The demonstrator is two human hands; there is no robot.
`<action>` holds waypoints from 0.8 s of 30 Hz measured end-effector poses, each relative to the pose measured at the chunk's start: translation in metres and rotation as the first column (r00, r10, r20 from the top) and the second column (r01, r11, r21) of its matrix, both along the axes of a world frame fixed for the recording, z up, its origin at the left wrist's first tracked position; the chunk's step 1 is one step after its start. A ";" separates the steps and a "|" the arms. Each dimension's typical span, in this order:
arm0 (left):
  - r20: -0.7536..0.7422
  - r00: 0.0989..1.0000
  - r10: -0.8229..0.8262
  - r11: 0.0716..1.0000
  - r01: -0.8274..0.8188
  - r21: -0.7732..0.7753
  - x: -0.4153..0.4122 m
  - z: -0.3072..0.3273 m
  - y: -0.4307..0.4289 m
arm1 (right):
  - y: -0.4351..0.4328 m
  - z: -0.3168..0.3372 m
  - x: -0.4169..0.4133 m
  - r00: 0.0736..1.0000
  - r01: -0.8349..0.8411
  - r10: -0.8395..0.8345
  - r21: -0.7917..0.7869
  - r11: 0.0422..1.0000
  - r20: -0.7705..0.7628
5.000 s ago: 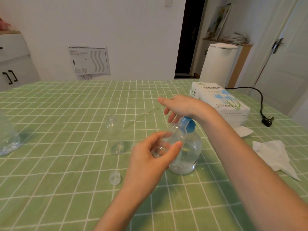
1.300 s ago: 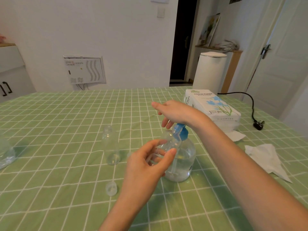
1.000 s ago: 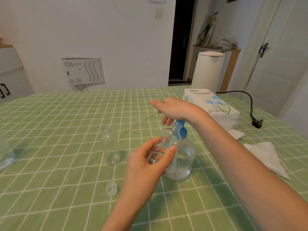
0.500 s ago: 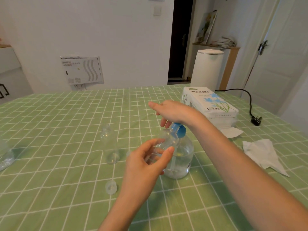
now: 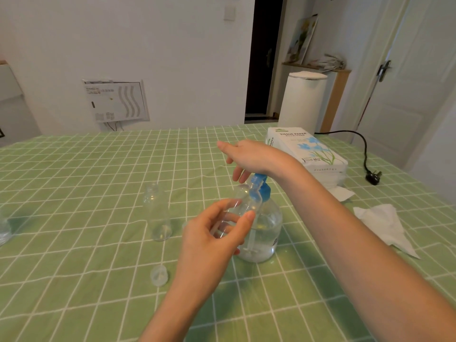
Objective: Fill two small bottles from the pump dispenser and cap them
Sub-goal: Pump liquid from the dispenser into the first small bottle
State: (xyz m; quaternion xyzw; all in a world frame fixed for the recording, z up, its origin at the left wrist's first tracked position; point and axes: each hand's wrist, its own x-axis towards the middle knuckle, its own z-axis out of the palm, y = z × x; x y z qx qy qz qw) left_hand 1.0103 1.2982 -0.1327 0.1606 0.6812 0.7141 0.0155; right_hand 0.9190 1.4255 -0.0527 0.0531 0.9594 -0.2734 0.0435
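Observation:
My left hand grips a small clear bottle, tilted with its mouth up against the blue nozzle of the pump dispenser. The dispenser is a round clear bottle with liquid low inside, standing mid-table. My right hand lies flat on its blue pump head, fingers spread, holding nothing. A second small clear bottle stands upright and uncapped to the left. One clear cap lies on the cloth in front of it. Another small clear piece shows between the standing bottle and my left hand, mostly hidden.
A green checked tablecloth covers the table. A tissue pack sits at the right, with loose tissues nearer me. A black plug and cord lie at the far right edge. A clear container shows at the left edge.
Both hands have stayed on the dispenser and small bottle throughout. The pump head looks slightly higher than half a second ago. The camera has tilted up a little.

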 end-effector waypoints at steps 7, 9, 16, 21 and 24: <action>0.015 1.000 -0.013 1.000 0.014 -0.016 0.001 -0.003 -0.003 | -0.002 -0.010 0.000 1.000 -0.001 0.001 -0.002 1.000 0.026; 0.018 1.000 -0.012 1.000 0.012 -0.014 0.000 -0.003 -0.003 | -0.001 -0.010 0.000 1.000 0.006 -0.006 -0.002 1.000 0.022; 0.000 1.000 0.000 1.000 0.000 -0.006 -0.001 0.004 -0.002 | 0.002 0.004 -0.001 1.000 0.012 -0.012 -0.023 1.000 -0.006; -0.006 1.000 0.001 1.000 -0.001 -0.008 0.000 0.006 -0.001 | 0.005 0.009 0.001 1.000 0.002 -0.002 -0.019 1.000 0.009; 0.001 1.000 0.004 1.000 -0.004 -0.007 0.000 0.006 -0.001 | 0.007 0.008 0.003 1.000 0.008 -0.008 -0.012 1.000 0.016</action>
